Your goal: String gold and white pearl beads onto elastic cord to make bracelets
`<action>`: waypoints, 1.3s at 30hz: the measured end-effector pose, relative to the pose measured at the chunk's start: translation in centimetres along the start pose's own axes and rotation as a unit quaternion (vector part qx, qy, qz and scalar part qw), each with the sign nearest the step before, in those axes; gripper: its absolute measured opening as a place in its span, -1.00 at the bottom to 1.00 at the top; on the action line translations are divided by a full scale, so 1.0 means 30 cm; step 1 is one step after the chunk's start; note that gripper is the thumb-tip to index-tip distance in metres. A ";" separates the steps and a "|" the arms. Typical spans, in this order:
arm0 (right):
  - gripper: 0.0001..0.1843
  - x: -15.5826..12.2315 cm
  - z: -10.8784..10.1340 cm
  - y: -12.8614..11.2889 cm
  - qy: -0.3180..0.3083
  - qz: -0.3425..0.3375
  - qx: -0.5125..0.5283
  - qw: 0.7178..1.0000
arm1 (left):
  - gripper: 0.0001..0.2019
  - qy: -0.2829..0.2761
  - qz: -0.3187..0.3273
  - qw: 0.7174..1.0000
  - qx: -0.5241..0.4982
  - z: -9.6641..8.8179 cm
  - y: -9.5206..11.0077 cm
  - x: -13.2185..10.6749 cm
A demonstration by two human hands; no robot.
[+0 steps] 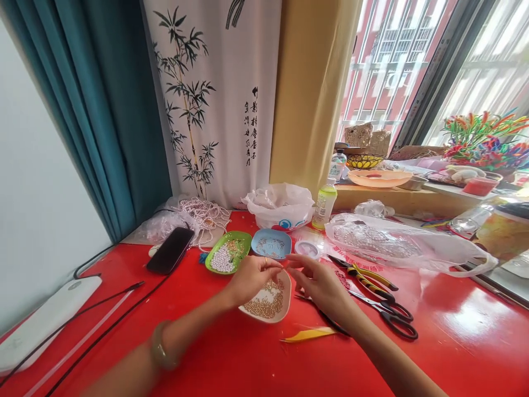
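My left hand (pixel 253 280) is held over a white dish (pixel 288 300) of gold beads, thumb and fingertips pressed together in a pinch. Facing it from the right, my right hand (pixel 317 280) has thumb and fingers bent close together at the dish's right edge. Whatever lies between the fingertips is too small to make out. Behind my left hand sits a green dish (pixel 228 236) with white pearl-like beads and gold pieces. Beside that, a blue dish (pixel 285 235) holds small scattered bits. A yellow-handled tool (pixel 309 334) lies below my right hand, its kind unclear.
Yellow-black pliers (pixel 374 278) and black-handled scissors (pixel 399 320) lie to the right. Plastic bags (pixel 392 242), a bottle (pixel 324 205) and a white bag-lined container (pixel 283 207) stand farther back. A phone (pixel 171 251), cables and a white power strip (pixel 49 322) are at left.
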State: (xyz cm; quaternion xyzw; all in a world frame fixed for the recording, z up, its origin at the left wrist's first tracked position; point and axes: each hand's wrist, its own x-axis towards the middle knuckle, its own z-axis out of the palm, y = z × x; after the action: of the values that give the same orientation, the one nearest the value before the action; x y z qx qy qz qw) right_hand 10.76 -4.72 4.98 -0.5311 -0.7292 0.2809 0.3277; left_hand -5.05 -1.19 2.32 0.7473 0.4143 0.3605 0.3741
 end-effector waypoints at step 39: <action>-0.81 -0.002 -0.042 0.116 0.064 -0.161 -0.287 0.942 | -0.86 0.043 0.025 0.961 0.274 -0.113 0.002 0.024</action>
State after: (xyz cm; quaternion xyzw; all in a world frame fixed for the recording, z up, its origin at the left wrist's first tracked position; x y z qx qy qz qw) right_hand 13.80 -3.74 3.12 -0.4952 -0.8320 -0.0317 0.2482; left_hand -7.63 0.31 4.10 0.8150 0.4941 0.2741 0.1281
